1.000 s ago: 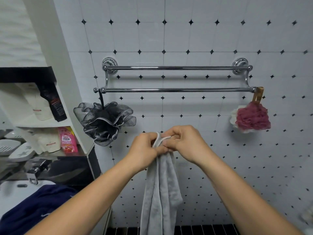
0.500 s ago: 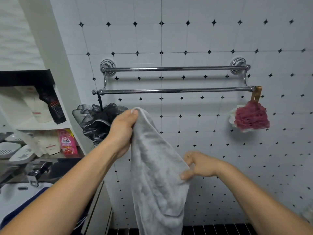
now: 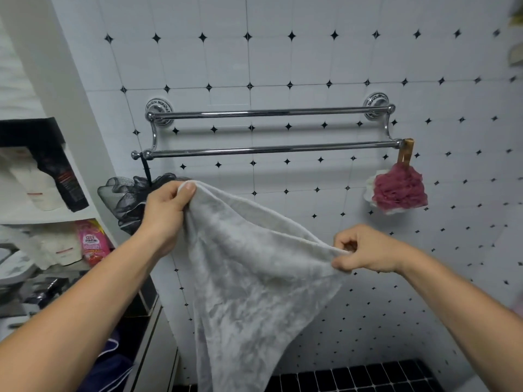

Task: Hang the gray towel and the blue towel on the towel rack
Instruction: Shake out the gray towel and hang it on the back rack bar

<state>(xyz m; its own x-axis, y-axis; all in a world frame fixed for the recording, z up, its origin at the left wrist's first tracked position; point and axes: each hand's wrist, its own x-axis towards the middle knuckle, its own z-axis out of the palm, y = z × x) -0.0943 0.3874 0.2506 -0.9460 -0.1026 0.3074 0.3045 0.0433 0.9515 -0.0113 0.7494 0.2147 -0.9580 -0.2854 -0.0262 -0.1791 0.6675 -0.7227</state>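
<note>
Gray towel [image 3: 249, 267] spread below the towel rack [image 3: 268, 149], not on it. Left hand [image 3: 167, 210] pinches its top corner, right hand [image 3: 365, 250] grips the other edge. Blue towel [image 3: 113, 366] lies bottom left.

Single head-worn wide-angle view, facing forward at tiled wall [image 3: 283, 60], tilted slightly down. Towel rack [image 3: 268, 149] mid-frame, near, roughly arm's reach. Both forearms enter from bottom corners. Shelf [image 3: 42, 215] at left edge, dark floor tiles [image 3: 353, 377] at bottom. No second view.
</note>
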